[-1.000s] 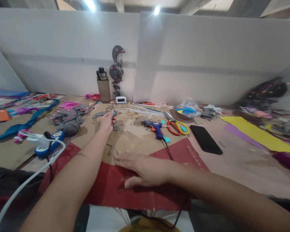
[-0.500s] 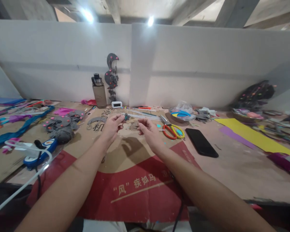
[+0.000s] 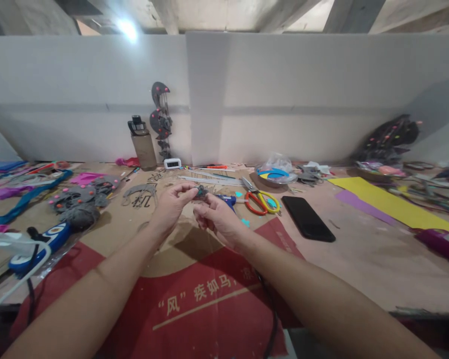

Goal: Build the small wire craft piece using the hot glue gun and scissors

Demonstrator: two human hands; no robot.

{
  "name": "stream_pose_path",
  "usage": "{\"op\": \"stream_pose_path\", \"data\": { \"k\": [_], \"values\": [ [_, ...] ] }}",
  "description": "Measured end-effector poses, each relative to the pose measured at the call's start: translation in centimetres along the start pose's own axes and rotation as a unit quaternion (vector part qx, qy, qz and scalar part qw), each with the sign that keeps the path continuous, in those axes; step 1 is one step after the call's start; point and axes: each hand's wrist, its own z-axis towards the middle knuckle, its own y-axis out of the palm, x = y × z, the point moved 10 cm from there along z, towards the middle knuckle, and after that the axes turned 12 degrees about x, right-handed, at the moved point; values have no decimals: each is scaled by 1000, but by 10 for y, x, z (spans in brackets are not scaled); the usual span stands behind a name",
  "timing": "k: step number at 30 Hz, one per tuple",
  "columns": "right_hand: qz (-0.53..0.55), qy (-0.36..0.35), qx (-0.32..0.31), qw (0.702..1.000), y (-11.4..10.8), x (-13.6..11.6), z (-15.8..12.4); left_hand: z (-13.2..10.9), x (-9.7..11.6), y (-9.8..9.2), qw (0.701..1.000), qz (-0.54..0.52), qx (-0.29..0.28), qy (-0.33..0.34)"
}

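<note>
My left hand [image 3: 175,203] pinches a small dark grey piece with a teal spot [image 3: 201,192] between thumb and fingertips, above the cardboard. Against the same piece, from the right, press the curled fingers of my right hand [image 3: 220,215]; its exact shape is too small and blurred to make out. Just behind my right hand, a blue tool [image 3: 228,201] that looks like a glue gun is partly hidden. Beneath both hands spreads a red and tan cardboard sheet [image 3: 194,319]. Scissors with red and yellow handles [image 3: 260,199] lie just to the right.
A black phone [image 3: 309,218] lies right of the scissors, near yellow sheets [image 3: 389,202]. Behind stand a bottle [image 3: 144,148], a small white clock [image 3: 172,163] and a bowl [image 3: 284,180]. At left are grey pinned pieces [image 3: 82,199] and a blue power strip [image 3: 41,248].
My hands have come together, and the right fingers now meet the piece in the left hand. The view has turned slightly right, and the blue tool has come into sight.
</note>
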Motion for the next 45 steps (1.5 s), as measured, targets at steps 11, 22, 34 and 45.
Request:
{"op": "stream_pose_path", "data": {
  "k": [11,22,34,45],
  "values": [
    [54,-12,63,996,-11,-2,5,-3,-6,5,993,-96,14,-74],
    [-3,2,-1,1000,-1,-5,0,24,-10,-44,983,-110,127,-75],
    [-74,-123,-41,989,9,-47,-14,52,8,-107,968,-136,210,-25],
    [8,-87,-120,989,18,-71,-32,57,1,-157,925,-167,337,-52]
  ]
}}
